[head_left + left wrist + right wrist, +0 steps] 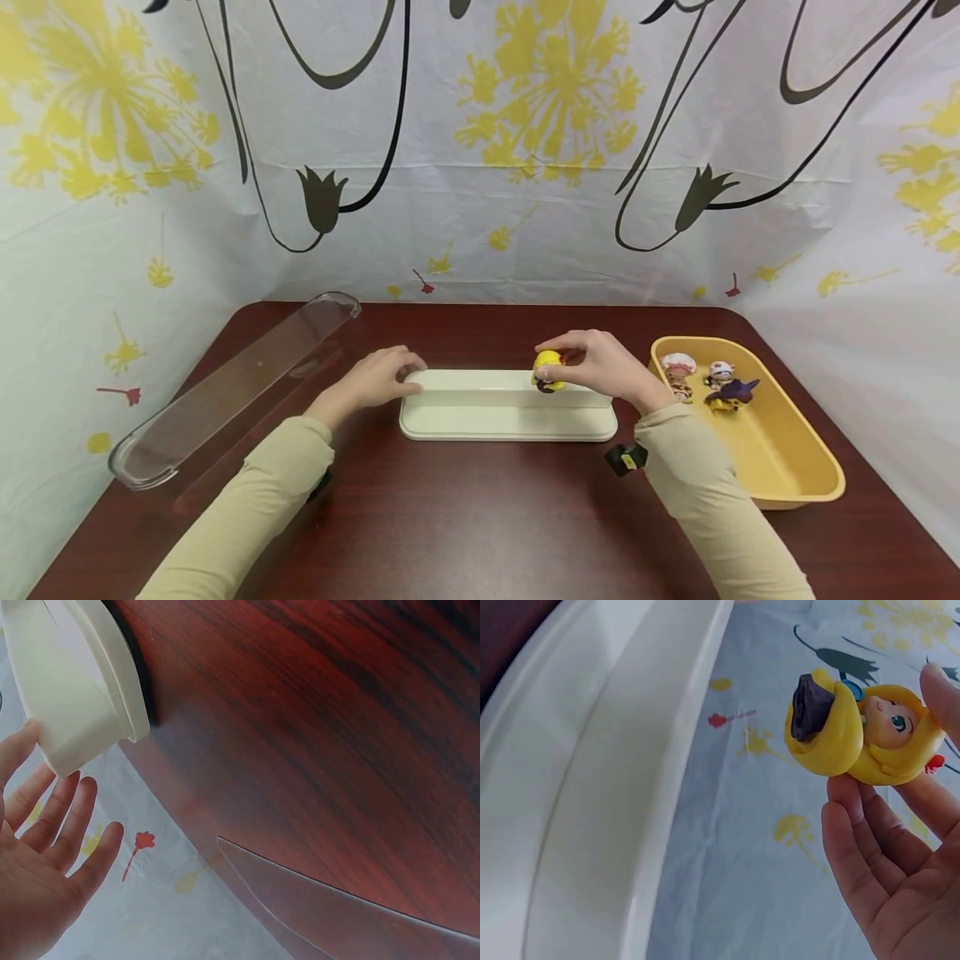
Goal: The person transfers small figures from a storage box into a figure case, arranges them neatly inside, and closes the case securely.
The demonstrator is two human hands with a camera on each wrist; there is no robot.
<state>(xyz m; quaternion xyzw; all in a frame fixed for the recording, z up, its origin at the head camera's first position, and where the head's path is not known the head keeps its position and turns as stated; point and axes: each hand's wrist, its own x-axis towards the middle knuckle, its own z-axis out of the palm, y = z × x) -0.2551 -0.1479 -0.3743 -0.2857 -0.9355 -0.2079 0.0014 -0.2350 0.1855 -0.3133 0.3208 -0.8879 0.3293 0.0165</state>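
A cream stepped display stand [502, 421] lies lengthwise on the dark red table. At its left end my left hand [378, 377] holds the corner, thumb on one face and index finger behind it; the other fingers spread loosely in the left wrist view. My right hand [600, 362] pinches a small yellow-haired figurine [885, 735] between thumb and fingers. It is tipped on its side in the right wrist view, its dark underside facing the stand. From the head view, the figurine overlaps the stand's upper step near the right end.
To the right, a yellow tray [780, 450] contains several small figurines [720, 375] in its far part, one with purple on it. A long clear plastic cover [240, 383] lies slanted at the left. Behind the table [465, 517] hangs a flowered white sheet [487, 225].
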